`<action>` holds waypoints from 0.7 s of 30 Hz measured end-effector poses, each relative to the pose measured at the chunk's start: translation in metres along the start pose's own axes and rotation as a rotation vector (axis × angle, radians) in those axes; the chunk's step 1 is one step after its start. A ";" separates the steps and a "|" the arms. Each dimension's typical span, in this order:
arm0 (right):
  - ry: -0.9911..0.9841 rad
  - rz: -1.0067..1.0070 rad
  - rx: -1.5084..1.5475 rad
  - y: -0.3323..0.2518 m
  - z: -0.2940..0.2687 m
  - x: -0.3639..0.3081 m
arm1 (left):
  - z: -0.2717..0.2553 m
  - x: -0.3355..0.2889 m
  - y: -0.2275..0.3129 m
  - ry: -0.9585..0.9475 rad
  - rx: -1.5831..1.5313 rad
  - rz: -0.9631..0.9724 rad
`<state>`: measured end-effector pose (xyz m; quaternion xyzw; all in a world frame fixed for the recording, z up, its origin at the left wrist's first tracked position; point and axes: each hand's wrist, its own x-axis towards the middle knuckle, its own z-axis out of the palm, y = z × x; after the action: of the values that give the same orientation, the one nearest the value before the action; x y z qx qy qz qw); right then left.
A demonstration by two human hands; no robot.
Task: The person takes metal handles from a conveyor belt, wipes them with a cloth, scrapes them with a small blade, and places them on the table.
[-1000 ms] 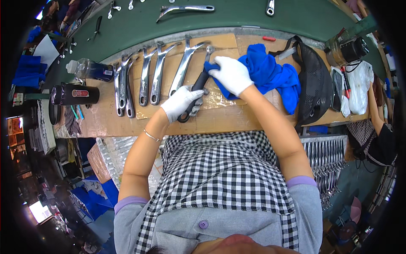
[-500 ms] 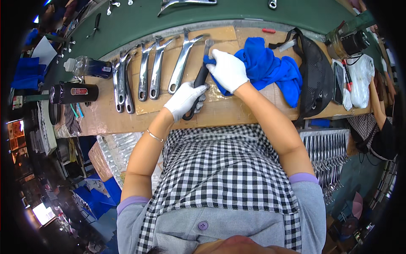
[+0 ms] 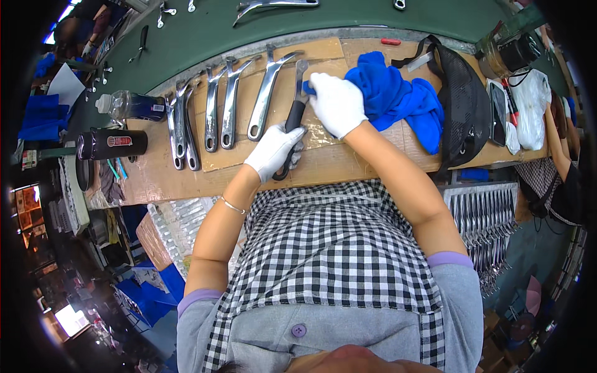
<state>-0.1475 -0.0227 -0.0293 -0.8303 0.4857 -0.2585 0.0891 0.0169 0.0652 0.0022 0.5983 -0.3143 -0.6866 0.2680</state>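
My gloved left hand (image 3: 273, 151) is closed around the black grip of a wrench (image 3: 293, 117). The tool slants up and away, its narrow silver head pointing to the far side and a hole at its near end. My gloved right hand (image 3: 337, 104) is closed on a bit of blue cloth, which shows at its fingertips beside the silver shank. A larger crumpled blue cloth (image 3: 398, 93) lies just right of that hand. Several chrome wrench bodies (image 3: 256, 130) with forked heads lie in a row on the cardboard to the left.
On the bench's left stand or lie a clear bottle (image 3: 134, 105) and a dark flask (image 3: 112, 143). A black mesh bag (image 3: 463, 105), a phone (image 3: 497, 112) and a white plastic bag (image 3: 530, 115) are on the right. Behind runs a green surface (image 3: 348, 18); a red object (image 3: 390, 41) lies near its edge.
My right hand has shifted slightly right, and the blue cloth at its fingertips has slid off the wrench's shank to its side, baring the metal. My left hand keeps its hold.
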 end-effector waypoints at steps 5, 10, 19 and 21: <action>0.180 0.033 0.057 0.015 -0.003 0.006 | -0.006 0.002 0.002 -0.048 -0.024 -0.040; 0.274 -0.254 -0.047 0.000 0.005 0.022 | 0.007 -0.003 -0.001 0.037 0.030 0.009; 0.199 0.328 0.105 0.076 -0.063 0.003 | -0.012 -0.005 -0.025 0.493 0.799 0.485; 0.102 0.398 0.330 0.065 -0.074 -0.006 | 0.001 -0.006 -0.008 0.616 0.929 0.483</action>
<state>-0.2370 -0.0435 0.0055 -0.6785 0.5947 -0.3529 0.2478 0.0166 0.0747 0.0003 0.7357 -0.6159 -0.1925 0.2059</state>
